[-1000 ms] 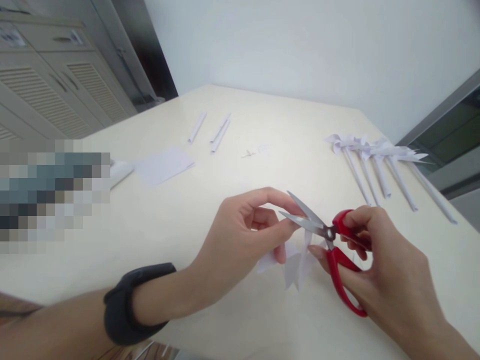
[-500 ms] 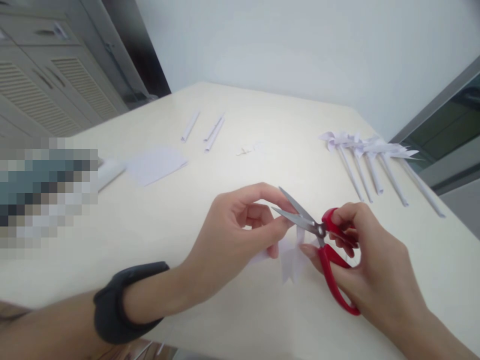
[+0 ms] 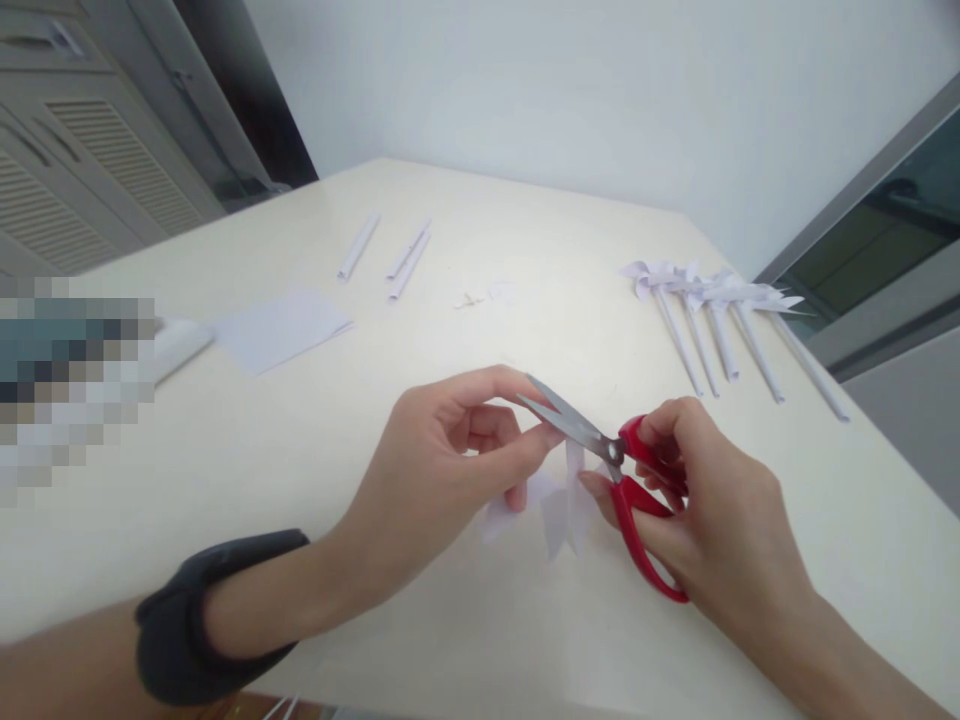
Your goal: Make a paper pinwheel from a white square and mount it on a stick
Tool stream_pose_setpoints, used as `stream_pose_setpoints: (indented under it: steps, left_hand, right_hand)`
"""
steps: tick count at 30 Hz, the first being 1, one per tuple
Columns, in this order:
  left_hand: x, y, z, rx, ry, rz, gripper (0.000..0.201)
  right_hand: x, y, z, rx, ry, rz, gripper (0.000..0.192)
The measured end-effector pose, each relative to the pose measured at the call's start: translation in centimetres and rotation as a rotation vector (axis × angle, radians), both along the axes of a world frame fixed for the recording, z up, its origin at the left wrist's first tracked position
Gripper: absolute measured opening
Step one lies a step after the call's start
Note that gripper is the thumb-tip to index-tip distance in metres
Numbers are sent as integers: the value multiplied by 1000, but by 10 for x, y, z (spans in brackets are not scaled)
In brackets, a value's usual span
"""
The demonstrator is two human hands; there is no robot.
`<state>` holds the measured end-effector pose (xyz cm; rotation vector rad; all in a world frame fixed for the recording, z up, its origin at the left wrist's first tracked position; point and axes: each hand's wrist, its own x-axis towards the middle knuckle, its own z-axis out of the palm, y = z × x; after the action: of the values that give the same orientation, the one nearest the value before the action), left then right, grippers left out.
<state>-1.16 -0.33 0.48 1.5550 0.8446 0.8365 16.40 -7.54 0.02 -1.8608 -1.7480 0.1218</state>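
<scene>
My right hand point(image 3: 697, 490) is closed through the red handles of a pair of scissors point(image 3: 574, 425). Their blades point up and to the left, slightly apart, and lie across the fingertips of my left hand point(image 3: 457, 450). Thumb and forefinger of that hand are pinched together just below the blades. Cut white paper point(image 3: 556, 515) hangs under them, with pointed strips and folds; the spot where the fingers grip it is partly hidden by the blades. A dark band circles my left wrist.
At the right lie several paper pinwheels point(image 3: 712, 290) on rolled paper sticks. Three paper tubes point(image 3: 360, 246) and flat sheets of paper point(image 3: 281, 325) rest to the left on the white table point(image 3: 337, 640). Small scraps point(image 3: 470, 299) lie mid-table. A wall stands behind.
The scissor blades have closed further and now stand only slightly apart. The whole view has shifted a little, so hands and table things appear further left.
</scene>
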Motion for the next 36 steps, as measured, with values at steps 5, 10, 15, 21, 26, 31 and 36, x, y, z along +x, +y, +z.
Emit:
stream_pose_setpoints:
  steps: [5,10,15,21,26,31,36]
  left_hand:
    - [2,2,0,45,28,6,9]
    - [2,2,2,38,57,8,15]
    - [4,5,1,53,56,-20,18]
    - [6,11,-4,81,-1,-72,17]
    - [7,15,-7,111,-58,-111,19]
    - [8,17,-8,97,-82,-124,17]
    - [10,18,-11,70,-130,-116,14]
  right_hand:
    - [9,4,4,-77,156,-32,33]
    - [20,9,4,-32,244,-49,27]
    - [21,13,3,-40,271,-23,25]
    - [42,24,-13,-118,124,-58,19]
    - [60,34,-29,-139,21,-4,19]
    - [62,36,-32,-152,-2,37,18]
    - [63,38,-35,-154,-40,60,16]
